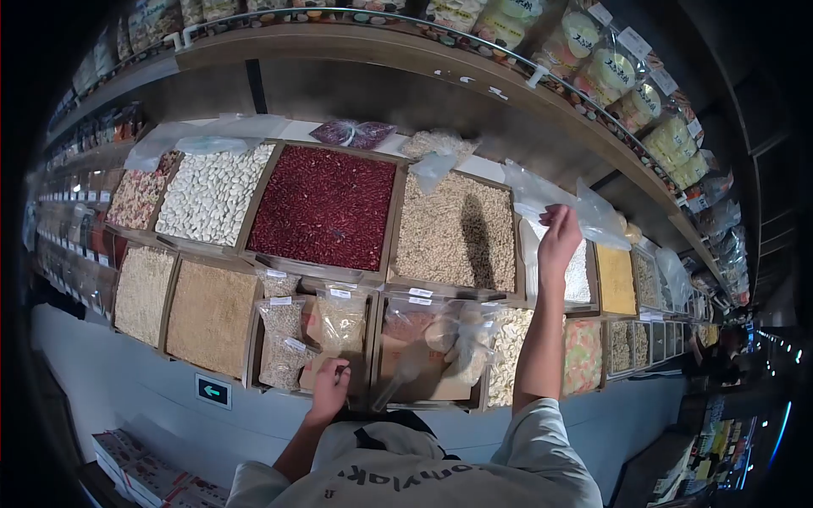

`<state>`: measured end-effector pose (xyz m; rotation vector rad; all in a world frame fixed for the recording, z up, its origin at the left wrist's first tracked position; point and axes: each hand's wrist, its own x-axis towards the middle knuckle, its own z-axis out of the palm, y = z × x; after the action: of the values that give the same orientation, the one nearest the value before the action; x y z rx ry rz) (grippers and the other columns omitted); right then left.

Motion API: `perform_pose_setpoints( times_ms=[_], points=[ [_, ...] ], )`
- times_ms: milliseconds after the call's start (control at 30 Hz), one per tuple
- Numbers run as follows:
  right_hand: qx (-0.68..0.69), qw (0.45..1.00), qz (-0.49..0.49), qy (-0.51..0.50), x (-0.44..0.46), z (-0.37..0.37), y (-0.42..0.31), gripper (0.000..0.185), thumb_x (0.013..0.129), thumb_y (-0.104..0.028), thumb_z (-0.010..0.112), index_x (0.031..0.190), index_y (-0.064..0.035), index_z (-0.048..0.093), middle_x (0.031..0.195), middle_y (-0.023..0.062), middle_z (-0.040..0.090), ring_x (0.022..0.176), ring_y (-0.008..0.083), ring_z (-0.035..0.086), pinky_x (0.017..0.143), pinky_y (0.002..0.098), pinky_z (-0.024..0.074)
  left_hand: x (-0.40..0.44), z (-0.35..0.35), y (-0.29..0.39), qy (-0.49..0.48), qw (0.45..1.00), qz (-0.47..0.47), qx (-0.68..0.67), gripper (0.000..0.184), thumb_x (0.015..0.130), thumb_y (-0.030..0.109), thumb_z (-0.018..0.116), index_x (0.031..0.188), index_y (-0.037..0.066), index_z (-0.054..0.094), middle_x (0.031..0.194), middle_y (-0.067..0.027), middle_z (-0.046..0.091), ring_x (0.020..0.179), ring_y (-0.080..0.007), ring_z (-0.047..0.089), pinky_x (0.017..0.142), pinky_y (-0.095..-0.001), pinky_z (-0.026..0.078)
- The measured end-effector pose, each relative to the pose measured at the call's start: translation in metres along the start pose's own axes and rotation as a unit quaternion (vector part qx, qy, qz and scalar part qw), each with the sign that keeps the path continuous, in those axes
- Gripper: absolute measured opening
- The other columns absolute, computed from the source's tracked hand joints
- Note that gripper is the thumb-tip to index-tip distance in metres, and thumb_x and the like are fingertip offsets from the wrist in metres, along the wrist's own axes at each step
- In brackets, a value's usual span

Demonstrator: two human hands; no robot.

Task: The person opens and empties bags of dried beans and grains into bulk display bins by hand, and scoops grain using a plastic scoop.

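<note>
My right hand (560, 237) is raised over a bin of white grains (578, 275), its fingers bent together beside a clear plastic sheet (601, 222). Whether anything is pinched in it is hidden. Low in front of me, my left hand (329, 391) has its fingers curled at the front of a wooden bin, with a small dark spot at the fingertips that I cannot make out. That bin contains clear bags of grain (282, 326) and a bag of pale yellow food (340, 320). To its right, another bin holds bagged goods and a clear plastic scoop (410, 377).
Behind are bins of dark red beans (326, 207), beige beans (449, 224) and white beans (207, 190). An overhead shelf (406, 46) with a metal rail carries packaged goods. Cartons (140, 466) stand at the lower left. More bins run off to the right.
</note>
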<state>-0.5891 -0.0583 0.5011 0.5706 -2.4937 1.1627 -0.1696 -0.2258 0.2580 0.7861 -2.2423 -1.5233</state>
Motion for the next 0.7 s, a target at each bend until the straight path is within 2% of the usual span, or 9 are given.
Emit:
perform_pose_setpoints(
  times_ms=[67, 133, 200, 300, 467, 500, 600, 667, 700],
  points=[
    [-0.295, 0.923, -0.028, -0.245, 0.003, 0.014, 0.024, 0.031, 0.096, -0.016, 0.047, 0.116, 0.0063, 0.055, 0.126, 0.029, 0.053, 0.112, 0.0378, 0.057, 0.096, 0.0419, 0.0451, -0.009, -0.026, 0.013, 0.007, 0.999, 0.028, 0.037, 0.016, 0.085, -0.001, 0.059, 0.101, -0.001, 0.058, 0.09, -0.016, 0.06, 0.08, -0.0268, 0.061, 0.07, -0.0358, 0.048],
    [-0.257, 0.949, -0.015, -0.183, -0.004, -0.001, 0.01, 0.041, 0.094, -0.017, 0.051, 0.129, 0.0045, 0.05, 0.138, 0.0278, 0.044, 0.13, 0.0379, 0.042, 0.106, 0.0434, 0.0357, -0.027, -0.037, -0.004, 0.041, 0.998, -0.019, -0.037, 0.016, 0.084, -0.004, 0.058, 0.1, -0.002, 0.058, 0.093, -0.0168, 0.061, 0.081, -0.0253, 0.063, 0.07, -0.0355, 0.049],
    [-0.077, 0.997, -0.019, 0.002, -0.011, -0.021, -0.05, 0.034, 0.095, -0.013, 0.05, 0.124, 0.0041, 0.056, 0.119, 0.0257, 0.061, 0.112, 0.0364, 0.059, 0.094, 0.0403, 0.0458, -0.043, -0.055, 0.006, 0.074, 0.995, -0.062, -0.025, 0.014, 0.082, -0.004, 0.059, 0.097, -0.003, 0.057, 0.103, -0.0184, 0.064, 0.081, -0.0249, 0.064, 0.069, -0.0339, 0.051],
    [0.143, 0.98, -0.066, 0.121, -0.037, -0.01, -0.101, 0.024, 0.095, -0.013, 0.052, 0.107, 0.0071, 0.061, 0.094, 0.0161, 0.069, 0.085, 0.0193, 0.065, 0.079, 0.0308, 0.049, -0.059, -0.065, -0.014, 0.062, 0.994, -0.092, -0.013, 0.013, 0.082, -0.002, 0.06, 0.095, -0.001, 0.058, 0.114, -0.0204, 0.062, 0.083, -0.0318, 0.064, 0.073, -0.0373, 0.051],
    [-0.008, 0.985, -0.157, -0.073, -0.073, 0.105, -0.147, 0.016, 0.09, -0.011, 0.061, 0.1, 0.0013, 0.062, 0.085, 0.0166, 0.065, 0.077, 0.0255, 0.066, 0.068, 0.0351, 0.0513, -0.04, -0.1, -0.006, 0.03, 0.999, 0.014, 0.016, 0.011, 0.083, 0.002, 0.061, 0.094, 0.001, 0.059, 0.086, -0.0167, 0.06, 0.076, -0.0356, 0.061, 0.069, -0.0407, 0.049],
    [-0.003, 0.978, -0.195, -0.077, -0.071, 0.142, -0.151, 0.018, 0.088, -0.01, 0.062, 0.102, 0.0007, 0.061, 0.087, 0.0171, 0.064, 0.077, 0.0298, 0.065, 0.069, 0.038, 0.0515, -0.033, -0.11, -0.01, 0.018, 1.0, 0.016, 0.0, 0.01, 0.085, 0.003, 0.061, 0.095, 0.001, 0.061, 0.083, -0.0147, 0.061, 0.074, -0.0277, 0.062, 0.063, -0.0347, 0.048],
    [-0.054, 0.949, -0.307, -0.055, -0.039, 0.26, -0.161, 0.024, 0.086, -0.009, 0.061, 0.108, -0.0005, 0.059, 0.089, 0.017, 0.062, 0.077, 0.0395, 0.062, 0.072, 0.0463, 0.0511, -0.008, -0.156, -0.022, -0.027, 0.999, 0.027, 0.005, 0.011, 0.083, 0.005, 0.06, 0.093, 0.001, 0.061, 0.084, -0.0164, 0.06, 0.076, -0.0344, 0.06, 0.067, -0.0393, 0.048],
    [-0.068, 0.954, -0.286, -0.058, -0.008, 0.328, -0.167, 0.024, 0.088, -0.018, 0.06, 0.104, 0.0006, 0.062, 0.093, 0.0214, 0.064, 0.085, 0.0437, 0.061, 0.077, 0.0495, 0.0501, 0.005, -0.191, -0.028, -0.015, 1.0, 0.005, -0.009, 0.011, 0.084, 0.007, 0.06, 0.093, 0.0, 0.062, 0.083, -0.0161, 0.06, 0.077, -0.0346, 0.06, 0.068, -0.0391, 0.049],
    [-0.109, 0.974, -0.157, -0.119, 0.016, 0.364, -0.162, 0.028, 0.088, -0.024, 0.061, 0.101, 0.001, 0.064, 0.096, 0.0242, 0.064, 0.089, 0.044, 0.061, 0.08, 0.0498, 0.0496, 0.011, -0.204, -0.043, -0.001, 1.0, 0.015, -0.003, 0.012, 0.085, 0.008, 0.06, 0.092, 0.0, 0.063, 0.082, -0.016, 0.06, 0.078, -0.0344, 0.061, 0.068, -0.0389, 0.049]
  ],
)
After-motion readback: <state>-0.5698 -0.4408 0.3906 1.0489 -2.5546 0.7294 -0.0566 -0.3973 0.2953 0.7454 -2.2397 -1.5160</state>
